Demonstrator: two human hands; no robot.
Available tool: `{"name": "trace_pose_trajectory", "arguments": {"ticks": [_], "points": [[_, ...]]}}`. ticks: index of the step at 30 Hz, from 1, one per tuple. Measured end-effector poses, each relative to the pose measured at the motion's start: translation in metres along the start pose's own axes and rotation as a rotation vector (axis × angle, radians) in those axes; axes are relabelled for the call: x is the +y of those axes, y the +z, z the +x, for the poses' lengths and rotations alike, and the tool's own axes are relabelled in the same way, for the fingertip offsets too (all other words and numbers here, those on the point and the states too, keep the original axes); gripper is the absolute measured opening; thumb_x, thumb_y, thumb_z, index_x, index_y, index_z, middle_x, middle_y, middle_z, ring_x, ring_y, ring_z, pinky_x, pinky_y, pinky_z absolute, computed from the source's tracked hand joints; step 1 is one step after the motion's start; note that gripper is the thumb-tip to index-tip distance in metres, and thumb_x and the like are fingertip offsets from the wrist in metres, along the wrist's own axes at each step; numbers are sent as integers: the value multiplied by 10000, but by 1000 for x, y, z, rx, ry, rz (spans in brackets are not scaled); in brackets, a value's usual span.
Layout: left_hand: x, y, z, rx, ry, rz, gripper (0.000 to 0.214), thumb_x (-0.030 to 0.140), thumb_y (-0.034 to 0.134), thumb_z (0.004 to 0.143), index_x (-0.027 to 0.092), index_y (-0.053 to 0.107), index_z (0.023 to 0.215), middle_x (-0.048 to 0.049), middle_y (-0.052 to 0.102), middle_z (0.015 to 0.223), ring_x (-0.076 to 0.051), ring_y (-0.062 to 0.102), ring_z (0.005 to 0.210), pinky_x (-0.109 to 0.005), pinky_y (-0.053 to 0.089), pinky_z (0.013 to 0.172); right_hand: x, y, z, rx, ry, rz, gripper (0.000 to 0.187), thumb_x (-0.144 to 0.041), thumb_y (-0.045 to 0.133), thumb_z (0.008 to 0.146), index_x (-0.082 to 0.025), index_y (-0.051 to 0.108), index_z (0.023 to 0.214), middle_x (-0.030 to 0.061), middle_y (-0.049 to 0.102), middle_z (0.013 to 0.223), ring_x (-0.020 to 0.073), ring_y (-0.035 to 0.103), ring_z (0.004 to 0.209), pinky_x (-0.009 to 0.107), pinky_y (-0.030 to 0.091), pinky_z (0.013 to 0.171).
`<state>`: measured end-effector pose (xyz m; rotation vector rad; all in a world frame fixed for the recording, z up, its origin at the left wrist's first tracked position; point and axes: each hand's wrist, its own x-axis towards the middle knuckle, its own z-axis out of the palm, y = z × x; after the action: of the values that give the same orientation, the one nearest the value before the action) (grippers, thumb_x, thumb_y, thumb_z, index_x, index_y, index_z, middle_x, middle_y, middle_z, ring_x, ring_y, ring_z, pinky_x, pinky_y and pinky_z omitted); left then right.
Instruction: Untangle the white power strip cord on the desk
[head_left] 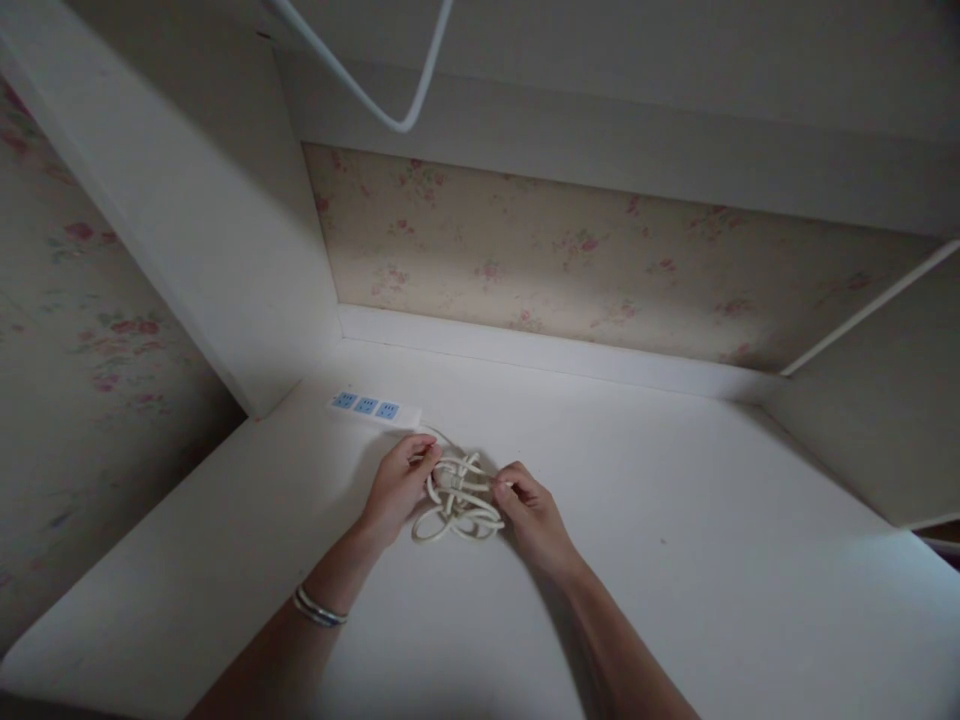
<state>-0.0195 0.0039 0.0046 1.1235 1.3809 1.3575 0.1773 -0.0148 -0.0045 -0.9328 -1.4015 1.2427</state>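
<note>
A tangled bundle of off-white power cord (459, 512) lies on the white desk between my two hands. My left hand (401, 480) is closed at the bundle's left side, thumb and fingers pinching a loop of the cord. On the right side, my right hand (534, 510) grips a strand between thumb and fingers. What looks like the plug (448, 477) sits among the loops, partly covered by them. From the bundle the cord runs up to a white power strip (375, 410) with blue socket faces, which rests flat on the desk beyond my left hand.
The white desk (660, 600) has a raised back ledge (555, 352). A white side panel (225, 220) stands at the left, another panel (862, 420) at the right. Overhead, a white cable (405, 125) hangs in a loop before a shelf. Floral wallpaper (487, 240) covers the back wall.
</note>
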Motion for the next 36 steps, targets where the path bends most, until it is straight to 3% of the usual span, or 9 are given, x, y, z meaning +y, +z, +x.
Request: {"name": "trace_pose_trajectory", "arguments": {"ticks": [5,8,14,18,23,25,31,36], "points": [[1,1,0,-67,-48,1,391,466,641,753,142,641,973,-56,667,887,-166,609,743,-241,458,620,-6,3,1,18,221,504,317,-507,667,782,-207,570,748,-26,442,663,121,435,629,245,355,589],[2,4,-3,-135,-82,14,377,477,613,776,139,664,933,-41,665,804,-156,601,693,-237,452,609,-14,4,3,111,249,639,344,-556,639,782,-220,568,774,-30,412,655,123,410,609,259,387,592],[10,14,-15,-364,-161,-90,366,477,593,807,138,676,917,-61,677,826,-150,610,713,-225,456,614,-19,-3,9,267,228,591,428,-609,543,821,-221,436,677,-48,351,643,101,228,490,231,253,425],[16,13,-21,-445,-151,-129,340,391,677,768,154,654,1011,-83,668,927,-159,630,768,-225,474,628,-19,-7,10,294,244,594,417,-592,564,818,-216,434,691,-55,379,648,86,232,475,222,250,417],[22,13,-28,-518,-234,-216,553,280,758,696,219,580,1216,-110,628,1169,-221,611,1045,-279,508,809,-19,-7,10,303,233,607,369,-565,593,813,-217,487,750,-55,471,672,67,256,450,218,245,412],[23,13,-29,-562,-253,-211,578,277,756,700,228,566,1244,-109,617,1208,-222,620,1036,-283,508,818,-18,-7,10,309,236,554,364,-565,596,811,-215,507,766,-46,526,679,64,273,441,220,260,414],[20,15,-25,-565,-237,-140,374,386,637,804,177,652,1113,-101,676,1065,-189,649,851,-263,494,733,-13,-9,10,282,232,482,355,-542,631,795,-209,515,753,-9,658,737,55,282,401,231,313,423],[21,12,-24,-492,-295,-190,300,387,662,777,168,684,980,-70,695,906,-166,638,771,-244,482,686,-15,-9,9,201,265,559,317,-501,655,794,-212,524,802,4,697,774,50,319,384,225,345,446]]}}
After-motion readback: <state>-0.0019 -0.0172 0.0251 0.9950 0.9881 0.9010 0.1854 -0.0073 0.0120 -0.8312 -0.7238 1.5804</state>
